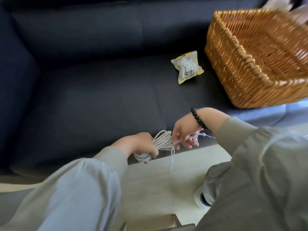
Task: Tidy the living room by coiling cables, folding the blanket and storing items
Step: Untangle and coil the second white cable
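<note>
The left hand [143, 145] is curled round a coil of white cable [162, 139], and the right hand [184, 130], with a black bead bracelet [198, 118] at its wrist, pinches thin strands beside the coil. Both hang over the front edge of a dark, smooth sofa [91, 97] with a stitched seam, above pale floor [155, 180]. Farther back on the seat lie a yellow-edged clear packet [187, 66] of white cord, its print too blurred to read, and a woven wicker basket [233, 67].

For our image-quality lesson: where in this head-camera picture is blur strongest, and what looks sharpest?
Head view: the wicker basket is smeared most; the sleeves near the lens are soft; the bagged cable on the sofa and the white cable coil in the left hand look sharpest.
</note>
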{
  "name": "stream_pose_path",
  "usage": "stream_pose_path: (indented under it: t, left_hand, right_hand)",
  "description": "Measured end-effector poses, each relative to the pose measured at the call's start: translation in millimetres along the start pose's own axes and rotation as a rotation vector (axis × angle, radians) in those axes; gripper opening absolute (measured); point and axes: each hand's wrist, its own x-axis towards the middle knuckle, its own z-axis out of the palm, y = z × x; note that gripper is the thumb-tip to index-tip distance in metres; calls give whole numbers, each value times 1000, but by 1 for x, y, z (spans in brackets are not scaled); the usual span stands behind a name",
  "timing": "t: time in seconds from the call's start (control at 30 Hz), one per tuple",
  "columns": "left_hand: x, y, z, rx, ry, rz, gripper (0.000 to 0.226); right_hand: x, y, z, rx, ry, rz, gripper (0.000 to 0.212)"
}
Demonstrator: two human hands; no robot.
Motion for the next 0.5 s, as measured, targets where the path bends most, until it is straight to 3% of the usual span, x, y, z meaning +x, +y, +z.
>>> stream_pose_path:
  t: [0.23, 0.4, 0.5]
  left_hand:
    - [-14, 11, -39, -98, 186, 7, 19]
    - [-20, 11, -59, -259, 374, 20, 13]
    - [-17, 9, -70, -377, 469, 29, 7]
  right_hand:
    - [-29, -24, -30, 69, 198, -2, 21]
    - [-28, -32, -45, 167, 527, -157, 30]
    - [-16, -30, -53, 387, 749, -278, 25]
